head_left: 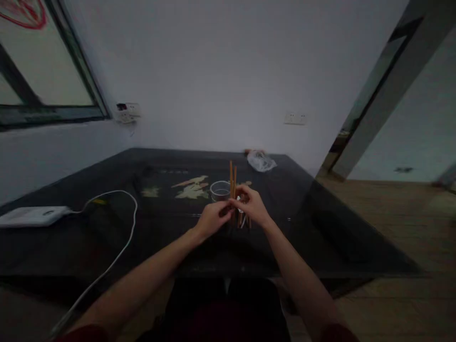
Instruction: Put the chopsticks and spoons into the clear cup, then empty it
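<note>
Both my hands meet over the middle of a dark glass table. My right hand is closed around a bundle of thin orange-brown sticks held upright, their tops rising above my fingers. My left hand is pinched against the same bundle from the left. A small clear plastic cup stands on the table just behind my hands, touching neither as far as I can tell. The sticks' lower ends show below my right hand.
A white device with a white cable lies at the table's left. A crumpled clear plastic bag sits at the far edge. Pale shapes mark the tabletop. Wall sockets are behind; wooden floor lies right.
</note>
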`<state>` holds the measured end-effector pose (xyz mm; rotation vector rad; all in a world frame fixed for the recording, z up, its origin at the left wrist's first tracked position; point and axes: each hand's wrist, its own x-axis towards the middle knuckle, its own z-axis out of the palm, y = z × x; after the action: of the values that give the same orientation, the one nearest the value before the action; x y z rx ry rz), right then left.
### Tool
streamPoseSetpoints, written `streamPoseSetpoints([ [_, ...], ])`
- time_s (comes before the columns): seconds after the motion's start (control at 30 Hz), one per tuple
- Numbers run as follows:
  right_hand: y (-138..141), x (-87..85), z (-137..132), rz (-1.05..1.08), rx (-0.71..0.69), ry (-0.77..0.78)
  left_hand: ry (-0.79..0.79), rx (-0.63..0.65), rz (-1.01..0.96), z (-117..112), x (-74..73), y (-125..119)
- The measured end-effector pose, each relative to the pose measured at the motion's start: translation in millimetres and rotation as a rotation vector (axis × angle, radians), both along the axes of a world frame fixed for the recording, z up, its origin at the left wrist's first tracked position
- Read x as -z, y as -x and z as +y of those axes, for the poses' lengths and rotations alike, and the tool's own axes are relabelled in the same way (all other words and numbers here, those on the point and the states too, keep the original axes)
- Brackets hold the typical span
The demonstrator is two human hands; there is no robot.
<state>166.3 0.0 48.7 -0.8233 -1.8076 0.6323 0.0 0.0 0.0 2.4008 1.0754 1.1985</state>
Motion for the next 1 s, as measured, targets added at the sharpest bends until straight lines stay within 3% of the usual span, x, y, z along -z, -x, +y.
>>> streamPoseSetpoints([
  [0.3, -1.6, 1.1, 2.8, 0.044, 0.012, 0.036, 0.032, 0.004, 0.064, -0.7, -3.5, 1.6],
  [0.67, -6.0, 1.9, 5.1, 0.090, 0.028, 0.144, 0.160, 0.095, 0.140, 0.2, -4.6, 0.6],
  [1.0, -6.0, -0.6, 4.0, 0.081, 0.058, 0.113, 0.179, 0.031, 0.167, 0.0, -4.6, 1.6],
])
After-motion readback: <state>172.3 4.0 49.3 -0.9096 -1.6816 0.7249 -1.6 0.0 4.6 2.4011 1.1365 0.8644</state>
